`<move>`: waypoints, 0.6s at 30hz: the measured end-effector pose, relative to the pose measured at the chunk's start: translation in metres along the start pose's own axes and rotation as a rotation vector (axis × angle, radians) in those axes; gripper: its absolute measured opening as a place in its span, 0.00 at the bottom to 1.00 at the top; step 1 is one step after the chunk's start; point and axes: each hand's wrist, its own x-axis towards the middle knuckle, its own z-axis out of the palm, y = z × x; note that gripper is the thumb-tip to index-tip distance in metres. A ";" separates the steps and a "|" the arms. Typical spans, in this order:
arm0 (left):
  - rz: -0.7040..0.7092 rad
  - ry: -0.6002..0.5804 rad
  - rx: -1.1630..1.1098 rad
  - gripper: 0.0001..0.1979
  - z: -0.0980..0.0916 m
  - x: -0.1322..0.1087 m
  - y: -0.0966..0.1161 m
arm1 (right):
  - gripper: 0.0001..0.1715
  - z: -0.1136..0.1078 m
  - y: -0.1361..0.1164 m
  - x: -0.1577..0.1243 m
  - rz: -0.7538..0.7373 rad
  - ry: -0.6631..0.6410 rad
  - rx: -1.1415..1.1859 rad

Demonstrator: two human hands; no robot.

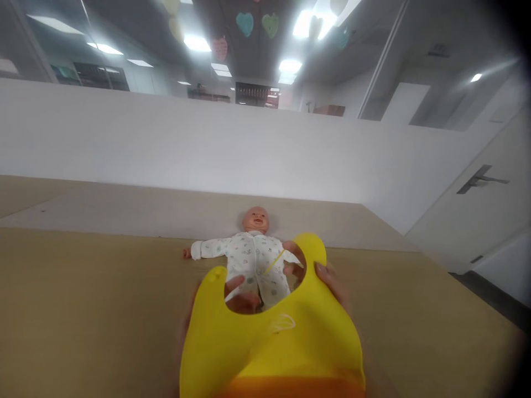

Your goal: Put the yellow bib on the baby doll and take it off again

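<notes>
A yellow bib [290, 331] with an orange lower edge is held up in front of the camera, its neck opening at the top. My left hand [243, 301] grips its left side, mostly behind it, with fingertips showing through the neck opening. On the right, my right hand [332, 282] holds the bib near its raised strap end, thumb in front and fingers behind. Beyond the bib a baby doll [249, 257] in a white patterned outfit lies on its back, head away from me and one arm stretched out to the left. The bib hides its lower part.
The doll lies on a wooden table [103, 309] with a pale strip along its back part. Behind stands a white wall [186, 149] with glass above it, where paper hearts hang. A white door [485, 204] with a metal handle is at the right.
</notes>
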 end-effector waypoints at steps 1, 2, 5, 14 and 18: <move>-0.007 -0.020 -0.151 0.38 0.004 -0.005 0.006 | 0.22 0.002 0.001 0.002 -0.007 0.028 0.014; -0.006 -0.050 -0.274 0.39 0.007 -0.008 0.013 | 0.23 0.003 0.002 0.006 -0.004 0.042 0.030; 0.026 -0.113 -0.307 0.36 0.016 -0.004 0.038 | 0.27 -0.002 0.001 0.024 0.040 -0.008 0.065; 0.248 -0.030 0.188 0.32 0.015 0.081 0.109 | 0.28 -0.009 -0.010 0.092 0.067 -0.056 0.045; 0.253 0.004 0.251 0.31 0.004 0.127 0.107 | 0.32 -0.026 0.005 0.129 0.057 -0.036 0.064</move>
